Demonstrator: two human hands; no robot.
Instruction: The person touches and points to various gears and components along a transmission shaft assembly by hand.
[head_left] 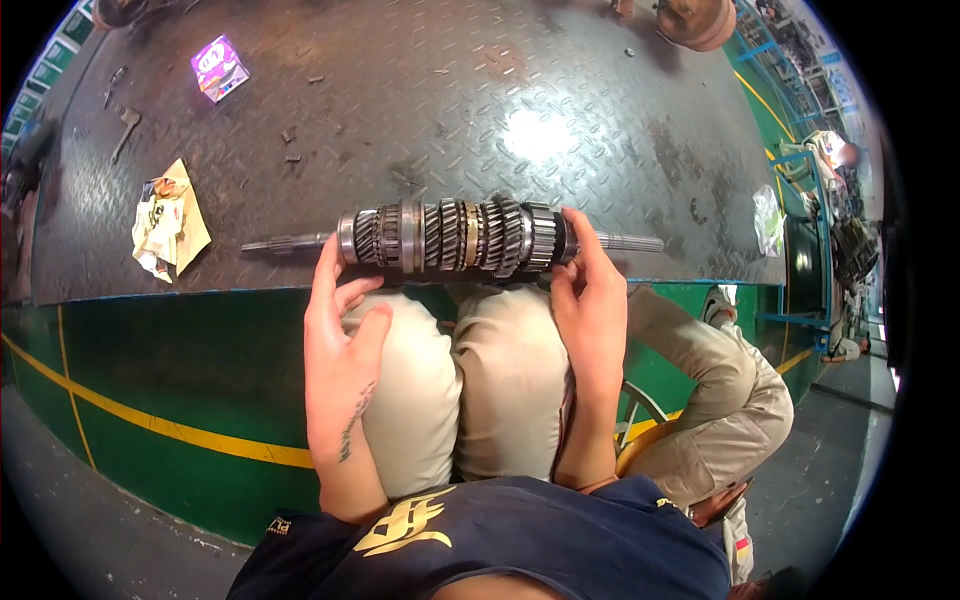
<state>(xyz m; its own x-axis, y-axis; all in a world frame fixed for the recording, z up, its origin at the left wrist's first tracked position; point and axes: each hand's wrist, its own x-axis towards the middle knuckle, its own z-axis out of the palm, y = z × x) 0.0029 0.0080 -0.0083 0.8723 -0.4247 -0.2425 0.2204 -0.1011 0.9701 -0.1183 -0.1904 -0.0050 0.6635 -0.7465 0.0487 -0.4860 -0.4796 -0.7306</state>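
A transmission gear shaft (pixel 465 235) lies sideways along the near edge of the metal table, with several toothed gears and rings stacked on it and a thin splined end sticking out on each side. My left hand (pixel 340 335) is at the left end of the gear stack, its forefinger against the end ring, the other fingers curled beneath and the thumb apart from the shaft. At the right end, my right hand (pixel 595 300) grips the stack, with fingers behind it and the thumb in front.
On the diamond-plate table (pixel 330 60) are a purple box (pixel 219 68), torn brown packaging (pixel 170 225), a small metal tool (pixel 125 132) and a plastic bag (pixel 769 220). A rusty round part (pixel 695 22) stands at the far right. Another person's bent leg (pixel 715 385) is close on my right.
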